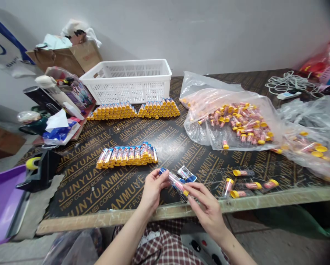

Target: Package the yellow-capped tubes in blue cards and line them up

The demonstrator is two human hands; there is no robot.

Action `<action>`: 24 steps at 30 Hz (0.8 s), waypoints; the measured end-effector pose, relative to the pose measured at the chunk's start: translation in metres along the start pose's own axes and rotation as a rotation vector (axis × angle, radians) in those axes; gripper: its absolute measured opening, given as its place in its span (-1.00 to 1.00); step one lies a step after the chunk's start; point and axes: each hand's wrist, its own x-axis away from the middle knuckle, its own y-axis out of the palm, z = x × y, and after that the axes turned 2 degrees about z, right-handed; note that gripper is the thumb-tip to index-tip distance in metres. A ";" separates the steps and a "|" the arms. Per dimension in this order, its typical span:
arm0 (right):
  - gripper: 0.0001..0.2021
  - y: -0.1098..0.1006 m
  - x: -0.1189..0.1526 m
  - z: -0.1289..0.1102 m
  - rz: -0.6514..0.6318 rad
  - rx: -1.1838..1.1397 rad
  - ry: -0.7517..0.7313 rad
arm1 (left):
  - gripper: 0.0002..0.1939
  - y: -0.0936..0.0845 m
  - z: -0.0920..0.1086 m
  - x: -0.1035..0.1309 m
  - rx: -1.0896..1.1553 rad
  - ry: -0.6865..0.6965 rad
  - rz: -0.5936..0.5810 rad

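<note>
A small clear tube (176,181) with pinkish contents and a yellow cap is held tilted between both hands, near the table's front edge. My left hand (155,186) pinches its upper left end, where something blue shows. At the yellow-capped end, the fingers of my right hand (205,200) are closed on the tube. Printed blue and white labels (187,173) lie just behind it, partly hidden by the tube. Several unlabelled tubes (246,185) with yellow caps lie loose to the right. To the left is a small stack of labelled tubes (129,154).
A white plastic basket (132,90) stands at the back, with larger stacks of labelled tubes (159,109) before it. Clear bags (203,125) of tubes spread over the right side. A black tape dispenser (42,171) sits at the left edge; a white cable (289,82) lies far right.
</note>
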 end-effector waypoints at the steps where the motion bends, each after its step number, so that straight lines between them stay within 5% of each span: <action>1: -0.61 0.000 0.000 0.001 -0.019 -0.006 -0.010 | -0.65 0.001 0.001 0.002 0.005 -0.015 -0.022; 5: -0.48 0.002 -0.002 0.007 -0.027 0.061 -0.086 | -0.55 0.005 0.002 0.011 -0.013 -0.084 -0.115; 11: -0.21 -0.002 -0.010 0.008 -0.024 0.087 -0.124 | -0.65 0.010 0.003 0.025 -0.164 -0.194 -0.344; 17: -0.17 -0.006 -0.011 0.006 -0.188 -0.042 -0.093 | -0.67 0.013 0.000 0.032 -0.191 -0.236 -0.379; 24: -0.17 -0.003 -0.006 0.007 -0.162 -0.142 -0.061 | -0.69 0.015 -0.003 0.036 -0.171 -0.242 -0.376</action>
